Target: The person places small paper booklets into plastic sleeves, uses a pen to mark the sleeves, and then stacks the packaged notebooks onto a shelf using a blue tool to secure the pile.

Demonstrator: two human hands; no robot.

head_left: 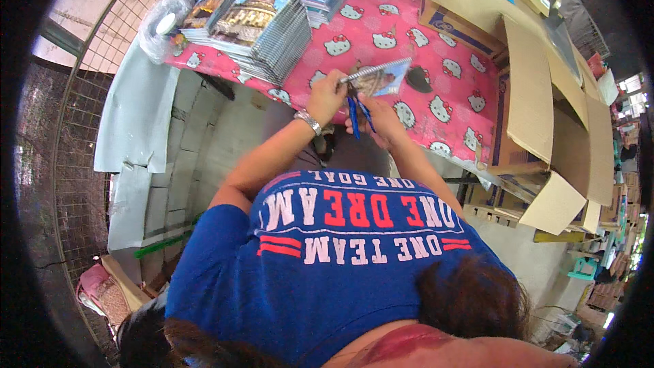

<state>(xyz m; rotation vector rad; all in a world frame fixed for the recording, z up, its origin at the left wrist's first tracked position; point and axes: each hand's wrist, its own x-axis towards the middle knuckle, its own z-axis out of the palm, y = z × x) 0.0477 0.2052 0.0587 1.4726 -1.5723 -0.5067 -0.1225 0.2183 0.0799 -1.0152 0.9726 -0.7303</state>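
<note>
My left hand (325, 100) is closed on the left end of a small spiral-bound notebook (381, 80), which is tilted above the near part of the table. The notebook's coil runs along its upper edge, and its cover carries a photo of a building and sky. My right hand (383, 123) grips blue-handled pliers (355, 117), their dark jaws up against the coil's left end by my left fingers. The exact contact of the jaws is too small to make out.
A pink patterned cloth covers the table (436, 112). Tall stacks of spiral notebooks (276, 41) stand at the back left, beside a clear plastic bag (160, 27). Open cardboard boxes (535, 88) crowd the right side. Wire mesh (112, 48) rises at the left.
</note>
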